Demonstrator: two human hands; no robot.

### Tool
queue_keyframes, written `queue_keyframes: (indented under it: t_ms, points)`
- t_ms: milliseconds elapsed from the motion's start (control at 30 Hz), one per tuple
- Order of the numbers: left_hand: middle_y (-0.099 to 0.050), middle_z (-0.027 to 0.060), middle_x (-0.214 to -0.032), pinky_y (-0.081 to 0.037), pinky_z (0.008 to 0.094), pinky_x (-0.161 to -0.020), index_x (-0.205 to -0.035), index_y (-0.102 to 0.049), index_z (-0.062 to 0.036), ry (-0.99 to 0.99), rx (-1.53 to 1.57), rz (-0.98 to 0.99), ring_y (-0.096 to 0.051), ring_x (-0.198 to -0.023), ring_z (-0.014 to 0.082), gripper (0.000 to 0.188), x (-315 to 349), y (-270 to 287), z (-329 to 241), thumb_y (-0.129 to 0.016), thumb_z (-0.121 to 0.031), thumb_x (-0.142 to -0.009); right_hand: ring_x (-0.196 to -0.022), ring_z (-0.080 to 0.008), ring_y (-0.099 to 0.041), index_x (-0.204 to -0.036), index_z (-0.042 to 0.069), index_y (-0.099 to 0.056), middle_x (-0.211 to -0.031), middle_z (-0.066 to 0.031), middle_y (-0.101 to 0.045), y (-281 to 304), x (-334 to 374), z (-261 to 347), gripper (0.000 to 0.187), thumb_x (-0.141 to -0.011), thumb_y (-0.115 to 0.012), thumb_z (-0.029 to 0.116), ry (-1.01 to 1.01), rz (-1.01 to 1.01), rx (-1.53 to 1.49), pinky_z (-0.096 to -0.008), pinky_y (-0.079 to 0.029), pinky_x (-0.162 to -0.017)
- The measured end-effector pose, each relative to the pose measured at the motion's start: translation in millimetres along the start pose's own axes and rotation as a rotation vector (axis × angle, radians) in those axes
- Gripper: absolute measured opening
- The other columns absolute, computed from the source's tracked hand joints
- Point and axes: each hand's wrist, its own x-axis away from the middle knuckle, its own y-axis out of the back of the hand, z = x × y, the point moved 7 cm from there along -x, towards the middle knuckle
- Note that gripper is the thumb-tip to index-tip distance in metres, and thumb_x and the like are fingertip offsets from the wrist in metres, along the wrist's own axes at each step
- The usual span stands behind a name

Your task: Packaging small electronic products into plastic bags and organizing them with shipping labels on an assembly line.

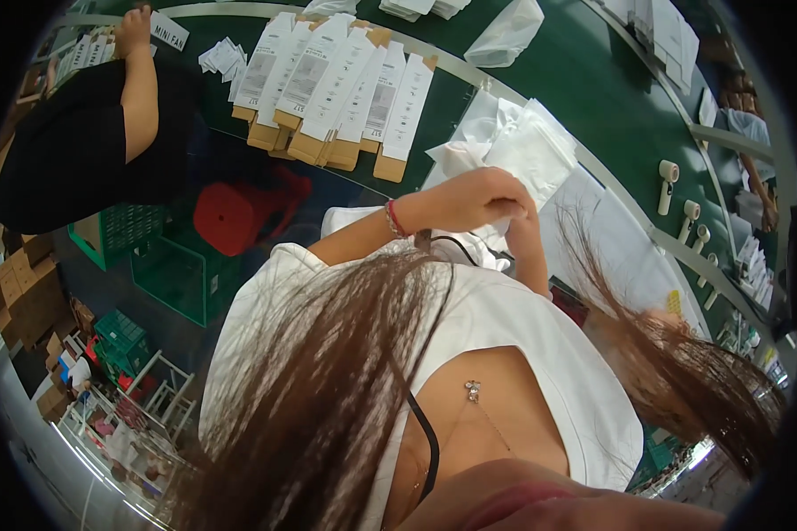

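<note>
My left hand (483, 195), with a red bracelet at its wrist, is bent over in front of my chest with its fingers curled in. Close against it is my right hand (524, 221), its fingers mostly hidden behind the left. Whatever is between the fingers cannot be made out. Just below them a black cord (456, 243) loops over white material near my lap. Beyond the hands lies a stack of clear and white plastic bags (527, 155) on the bench.
Several white and brown cartons (328, 88) lie flat at the far left. White handheld fans (667, 186) stand along the green belt (624, 115) at right. A co-worker in black (80, 142) sits at left, near a red stool (226, 217) and green crates (181, 279).
</note>
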Motion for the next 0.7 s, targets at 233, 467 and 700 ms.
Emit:
queue_keyframes:
  t_ms: [233,467,700]
  points:
    - [-0.057,0.0156,-0.111,-0.045,0.0380,-0.088,-0.117,-0.052,0.0013,0.333,-1.329,-0.689,-0.055,-0.098,0.0307,0.052,58.0,189.8,55.6,-0.073,-0.021,-0.076,-0.114,-0.0252,-0.048,-0.095,0.007,-0.058,-0.121,-0.0086,-0.054,95.8,-63.2,39.2,0.017,-0.081,-0.055,-0.001,0.323,-0.107,0.393,-0.0309,-0.038,-0.098]
    - [-0.061,0.0152,-0.103,-0.050,0.0382,-0.083,-0.110,-0.057,0.0002,0.854,-1.213,-0.789,-0.058,-0.091,0.0312,0.047,142.9,272.3,115.9,-0.075,-0.028,-0.077,-0.129,-0.0357,-0.040,-0.114,0.011,-0.061,-0.137,-0.0183,-0.045,162.8,-133.7,16.6,0.035,-0.080,-0.059,0.002,0.339,-0.479,1.121,-0.0389,-0.034,-0.105]
    - [-0.063,0.0148,-0.099,-0.050,0.0377,-0.076,-0.100,-0.059,0.0008,0.660,-1.189,-0.873,-0.059,-0.085,0.0308,0.036,152.9,279.8,91.6,-0.072,-0.023,-0.077,-0.129,-0.0299,-0.042,-0.129,0.012,-0.053,-0.143,-0.0196,-0.039,46.5,-134.5,-64.2,0.047,-0.084,-0.060,0.005,0.061,0.133,0.582,-0.0377,-0.038,-0.101]
